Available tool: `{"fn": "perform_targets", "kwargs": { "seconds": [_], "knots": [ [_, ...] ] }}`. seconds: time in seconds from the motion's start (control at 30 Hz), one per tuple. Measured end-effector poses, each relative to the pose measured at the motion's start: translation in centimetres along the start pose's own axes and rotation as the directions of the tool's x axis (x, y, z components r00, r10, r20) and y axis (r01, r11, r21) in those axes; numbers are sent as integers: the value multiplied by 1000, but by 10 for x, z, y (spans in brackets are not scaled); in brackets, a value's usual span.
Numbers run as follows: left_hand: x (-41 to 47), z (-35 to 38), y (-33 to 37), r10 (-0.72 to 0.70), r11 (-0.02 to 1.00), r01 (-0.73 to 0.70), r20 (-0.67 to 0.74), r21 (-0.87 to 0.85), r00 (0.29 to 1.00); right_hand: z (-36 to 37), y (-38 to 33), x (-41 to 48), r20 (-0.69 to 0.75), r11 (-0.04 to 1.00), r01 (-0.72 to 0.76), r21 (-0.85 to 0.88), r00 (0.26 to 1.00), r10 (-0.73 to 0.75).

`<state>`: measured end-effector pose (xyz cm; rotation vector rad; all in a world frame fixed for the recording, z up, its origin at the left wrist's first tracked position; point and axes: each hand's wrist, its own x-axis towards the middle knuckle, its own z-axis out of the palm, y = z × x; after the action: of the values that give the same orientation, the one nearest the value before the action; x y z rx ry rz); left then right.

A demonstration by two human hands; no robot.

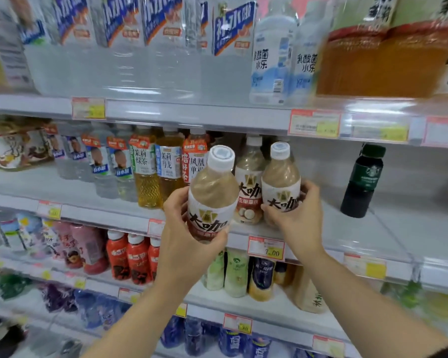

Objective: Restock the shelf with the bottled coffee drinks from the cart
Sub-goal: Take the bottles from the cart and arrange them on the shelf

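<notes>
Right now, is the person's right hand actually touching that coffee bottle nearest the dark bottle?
Touching. The head view shows the right hand with thumb and fingers wrapped around the coffee bottle, low on its body.

Coffee bottles (212, 192): beige liquid, white caps, white labels with black characters, red-brown band.
Dark bottle (362, 182): black, green label, dark green cap.
Tea bottles (148, 187): amber liquid, zigzag ribbing.
Price tags (266, 248): white, red top, yellow patch.
Shelf (398, 228): pale grey.
</notes>
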<state>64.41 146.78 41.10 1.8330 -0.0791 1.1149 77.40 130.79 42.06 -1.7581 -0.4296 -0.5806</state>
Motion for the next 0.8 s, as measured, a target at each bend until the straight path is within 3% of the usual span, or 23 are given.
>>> {"fn": "perform_targets", "kwargs": {
  "seconds": [0.13, 0.4, 0.8],
  "knots": [
    [-2, 11, -5, -56, 998, 56, -36, 5, 998, 4, 9, 15, 52, 994, -90, -54, 994, 93],
    [-1, 35, -1, -124, 992, 122, -63, -36, 990, -23, 13, 40, 394, 991, -108, -84, 909, 132],
    [-3, 58, 13, -165, 984, 156, -98, -86, 981, -20, 10, 44, 457, 993, -120, -1, 883, 108]
  ]
}}
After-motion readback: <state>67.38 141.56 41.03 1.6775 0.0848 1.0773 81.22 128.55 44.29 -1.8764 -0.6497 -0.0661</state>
